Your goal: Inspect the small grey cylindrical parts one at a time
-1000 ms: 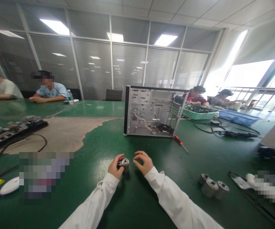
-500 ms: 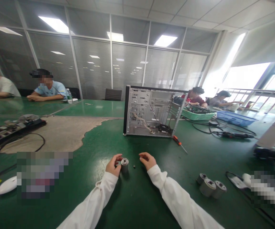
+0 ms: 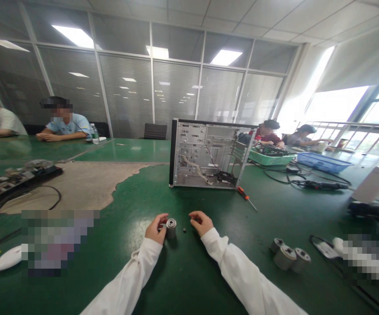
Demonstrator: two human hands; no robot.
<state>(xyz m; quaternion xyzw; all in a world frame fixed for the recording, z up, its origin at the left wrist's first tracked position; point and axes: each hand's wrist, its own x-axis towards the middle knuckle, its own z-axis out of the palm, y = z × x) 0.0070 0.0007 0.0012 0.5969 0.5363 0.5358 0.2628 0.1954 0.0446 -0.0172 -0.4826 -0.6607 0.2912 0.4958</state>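
Observation:
A short metal cylinder [image 3: 171,229] with a hole in its top stands upright on the green table. My left hand [image 3: 156,228] rests at its left side, fingers curved and apart, with the thumb close against it. Whether the hand touches the cylinder I cannot tell. Just right of the cylinder lies a tiny dark part [image 3: 184,229], too small to name. My right hand [image 3: 201,222] is to the right of that part, its fingers bent and apart, nothing visible in them.
Beyond my hands stands an open computer case [image 3: 205,153], with an orange-handled screwdriver [image 3: 247,197] beside it. Three metal cylinders [image 3: 285,257] are at the right. Green [image 3: 271,158] and blue baskets [image 3: 324,162] sit farther back. Circuit boards [image 3: 19,177] lie left. Several people sit around.
My right hand has shifted slightly left, closer to the tiny part. My left hand and the cylinder stay together as before. The view has moved a little.

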